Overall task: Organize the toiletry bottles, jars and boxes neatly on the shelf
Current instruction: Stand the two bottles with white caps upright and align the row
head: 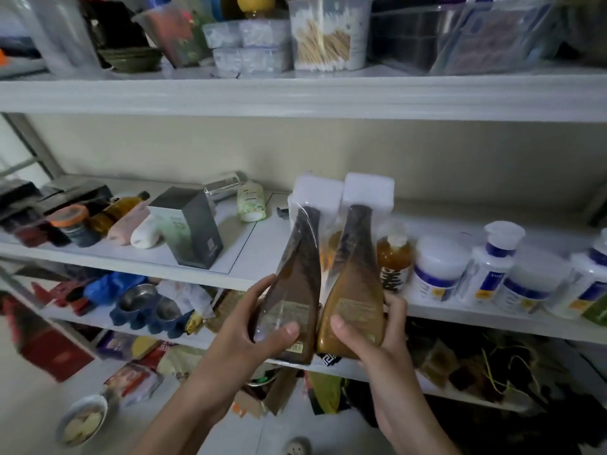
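Two tall brown bottles with white caps, wrapped together in clear plastic, are held upright in front of the middle shelf (256, 231). My left hand (249, 326) grips the darker left bottle (295, 280) near its base. My right hand (371, 336) grips the amber right bottle (356, 290) near its base. On the shelf to the left lie a grey-green box (190, 228), a white bottle (146, 233), a pink bottle (126, 224) and an amber bottle (126, 203). White jars with blue labels (440, 267) stand at the right.
A small orange bottle (394, 254) stands just behind the held pair. A pale green tube (251, 201) and a silver can (223, 188) lie at the shelf's back. The upper shelf holds a cotton-swab box (323, 37). Cluttered lower shelves hold blue pet bowls (147, 308).
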